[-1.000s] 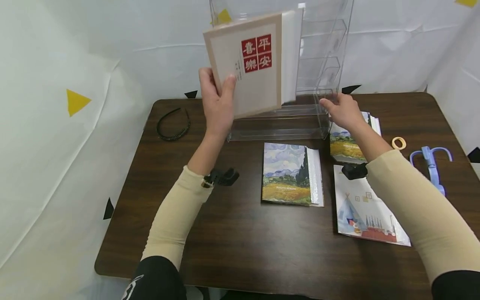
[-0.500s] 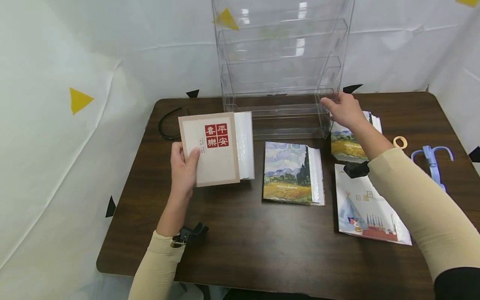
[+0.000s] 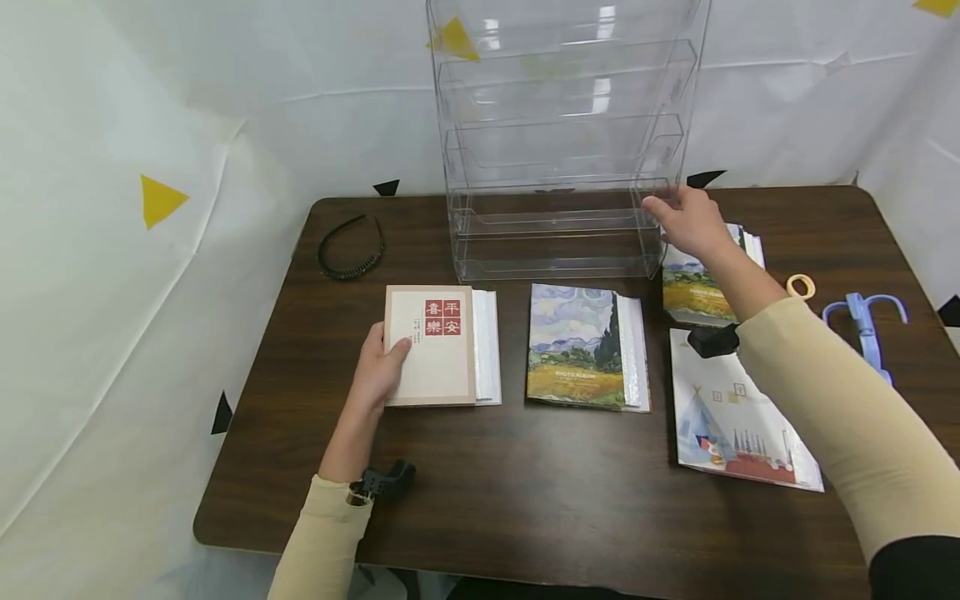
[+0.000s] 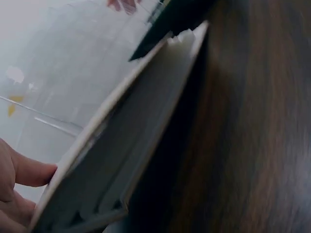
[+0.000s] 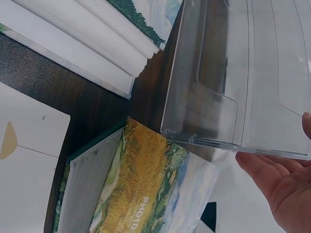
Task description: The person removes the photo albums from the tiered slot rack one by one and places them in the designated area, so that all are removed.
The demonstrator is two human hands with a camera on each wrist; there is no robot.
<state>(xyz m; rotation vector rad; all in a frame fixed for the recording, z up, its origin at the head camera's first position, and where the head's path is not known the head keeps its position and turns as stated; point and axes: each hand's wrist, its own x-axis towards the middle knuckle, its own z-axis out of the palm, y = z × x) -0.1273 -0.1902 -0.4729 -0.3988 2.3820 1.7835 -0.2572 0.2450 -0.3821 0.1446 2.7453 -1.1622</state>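
Note:
My left hand (image 3: 375, 371) grips the spine side of a cream photo album (image 3: 442, 375) with red square characters on its cover, thumb on top. In the left wrist view the thumb (image 4: 36, 172) presses the cover of this album (image 4: 126, 126), whose pages show along its edge close over the tabletop. My right hand (image 3: 690, 223) holds the right side of a clear acrylic display rack (image 3: 555, 268). In the right wrist view, fingers (image 5: 272, 182) lie under the rack's side wall (image 5: 204, 116), the thumb on the other side. A landscape-painting photo album (image 3: 573, 346) lies in front of the rack.
A second landscape album (image 3: 693, 292) lies partly under the right forearm. Before it is a white album with a tent drawing (image 3: 727, 425). A tape roll (image 3: 800, 287) and a blue hook-armed holder (image 3: 864, 329) sit at right, a black headband (image 3: 351, 250) back left on the brown table (image 3: 525, 508).
My left hand has brought the cream album down from in front of the rack, leftward and then onto the table area left of the landscape album. The right hand stays on the rack.

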